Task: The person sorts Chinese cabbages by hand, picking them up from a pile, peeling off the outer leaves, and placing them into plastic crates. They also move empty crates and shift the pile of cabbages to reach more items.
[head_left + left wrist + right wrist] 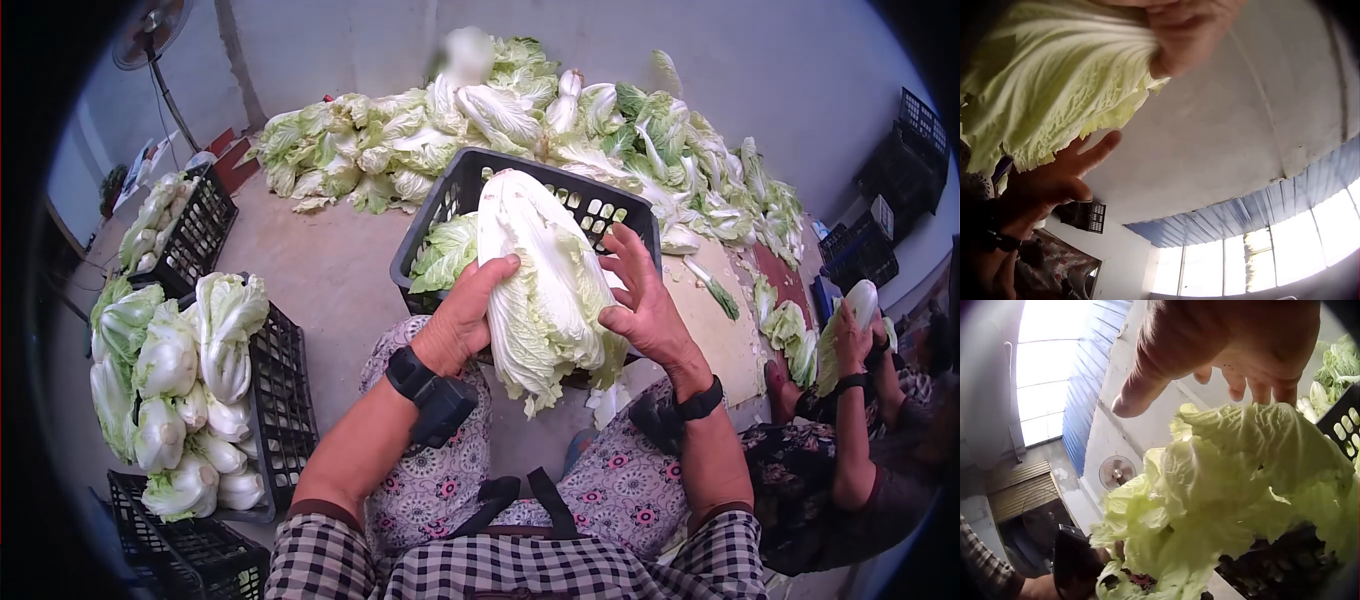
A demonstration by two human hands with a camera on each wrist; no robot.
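A large napa cabbage [540, 280], pale with ruffled leaf tips, is held over a black plastic crate [425, 225], its leafy end toward the body. My left hand [465, 312] grips its left side, thumb laid across the front; the other fingers are hidden behind it. On the other side my right hand [645, 305] has its fingers spread at the leaves. In the right wrist view, that hand [1229, 344] hovers over loose, frilly outer leaves [1210, 487]. The left wrist view shows my left thumb pressed on the cabbage [1072, 81].
A heap of cabbages and leaves [400, 140] lies along the wall behind the crate. Filled crates of cabbages [285, 370] stand at the left, near a fan [150, 30]. Another person [850, 430] sits at the right with a cabbage. Stacked black crates [905, 150] stand far right.
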